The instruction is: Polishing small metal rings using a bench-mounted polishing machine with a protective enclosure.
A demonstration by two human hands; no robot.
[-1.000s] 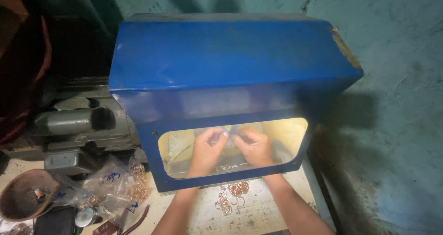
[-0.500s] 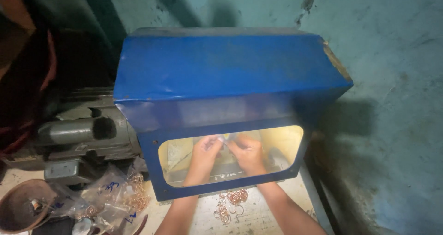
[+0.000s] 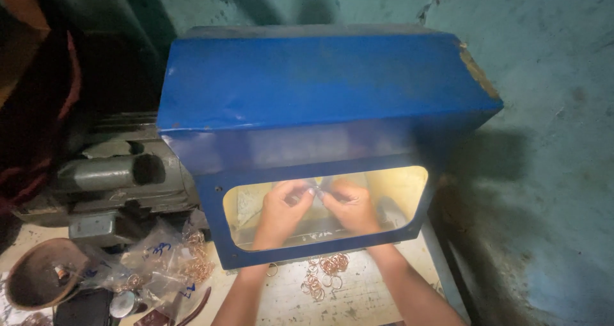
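One blue box-shaped hood (image 3: 320, 95) fills the middle of the frame, with one rounded clear window (image 3: 396, 191) in its lower front, lit yellow from inside. Both of the person's forearms pass under the hood's lower edge, and two hands show through the window, low in the centre of the frame. The left hand (image 3: 281, 211) and the right hand (image 3: 352, 207) meet fingertip to fingertip; the fingers of each are drawn together and pinch one small pale piece (image 3: 314, 190) between them, too small and blurred behind the pane to name.

Below the hood, on the pale bench top (image 3: 358, 300) at the bottom centre, lies a loose cluster of thin copper-coloured rings (image 3: 323, 276), roughly a dozen, several overlapping so an exact count cannot be made.

At the lower left, a few clear plastic bags (image 3: 163, 259) lie heaped together, holding more such rings. Left of them sits one brown round bowl (image 3: 38, 281) with a few small bits inside. Above the bags, at the middle left, stands one grey motor (image 3: 115, 172), touching the hood's left side.
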